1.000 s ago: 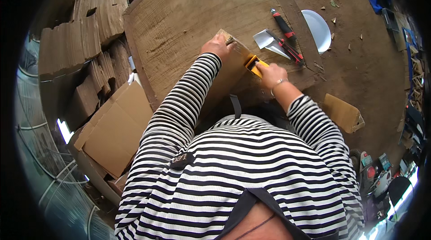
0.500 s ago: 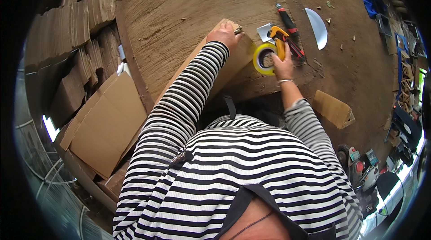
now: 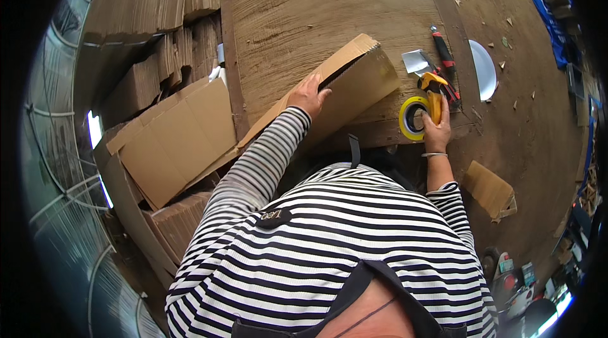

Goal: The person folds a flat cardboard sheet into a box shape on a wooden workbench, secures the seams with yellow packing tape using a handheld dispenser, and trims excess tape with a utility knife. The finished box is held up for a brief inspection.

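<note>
A long, narrow cardboard box (image 3: 354, 88) lies slantwise on the wooden table, with a dark gap along its upper flap edge. My left hand (image 3: 308, 95) rests on that edge about midway along the box, fingers stretched flat and thumb apart. Off the box's right end, my right hand (image 3: 438, 130) is closed round the yellow handle of a tape dispenser (image 3: 433, 88). A roll of yellow-edged tape (image 3: 405, 118) sits on the dispenser. Close by on the table lie a red-and-black handled tool (image 3: 443, 48) and a small white paper (image 3: 415, 61).
The wooden table (image 3: 285, 15) has dark border strips. Flat cardboard sheets (image 3: 180, 142) and stacked cardboard (image 3: 139, 9) stand at its left. On the floor to the right are a white disc (image 3: 483, 71), a cardboard piece (image 3: 487, 189) and scattered scraps. Blue sheeting (image 3: 538, 15) lies far right.
My left hand has left the box's far end and come back along its edge; the flap gap now shows. My right hand keeps the tape dispenser. The whole view has shifted, moving the scene rightward.
</note>
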Demonstrator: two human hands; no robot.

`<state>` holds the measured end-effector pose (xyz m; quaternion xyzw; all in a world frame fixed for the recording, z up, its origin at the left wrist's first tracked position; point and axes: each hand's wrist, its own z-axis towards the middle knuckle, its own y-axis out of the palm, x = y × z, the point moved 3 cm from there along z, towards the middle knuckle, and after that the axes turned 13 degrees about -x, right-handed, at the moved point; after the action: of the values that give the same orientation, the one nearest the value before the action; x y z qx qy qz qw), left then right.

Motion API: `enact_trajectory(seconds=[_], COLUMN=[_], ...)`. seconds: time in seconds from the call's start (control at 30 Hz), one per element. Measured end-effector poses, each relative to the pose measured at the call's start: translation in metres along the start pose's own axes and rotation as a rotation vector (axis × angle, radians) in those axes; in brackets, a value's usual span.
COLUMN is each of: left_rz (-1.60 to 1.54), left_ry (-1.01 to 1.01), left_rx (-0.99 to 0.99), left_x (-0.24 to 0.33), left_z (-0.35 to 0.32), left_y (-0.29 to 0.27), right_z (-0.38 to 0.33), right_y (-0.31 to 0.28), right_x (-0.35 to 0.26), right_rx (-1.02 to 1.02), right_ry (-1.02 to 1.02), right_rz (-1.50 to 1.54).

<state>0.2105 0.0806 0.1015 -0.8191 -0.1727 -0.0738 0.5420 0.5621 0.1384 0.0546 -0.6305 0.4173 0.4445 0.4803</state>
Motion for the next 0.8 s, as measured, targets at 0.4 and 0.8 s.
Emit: enact_trajectory(seconds=[0.4, 0.8], left_rz=[-0.001, -0.101], left_ry=[-0.226, -0.104], left_rx=[0.022, 0.125], left_x=[0.048, 0.024], left_z=[-0.021, -0.046], left_y=[0.026, 0.043], right_z=[0.060, 0.039], right_y=[0.072, 0.063], right_x=[-0.071, -0.067], right_rx=[-0.233, -0.387], right_ry=[-0.327, -0.415], right_rz=[-0.043, 0.080])
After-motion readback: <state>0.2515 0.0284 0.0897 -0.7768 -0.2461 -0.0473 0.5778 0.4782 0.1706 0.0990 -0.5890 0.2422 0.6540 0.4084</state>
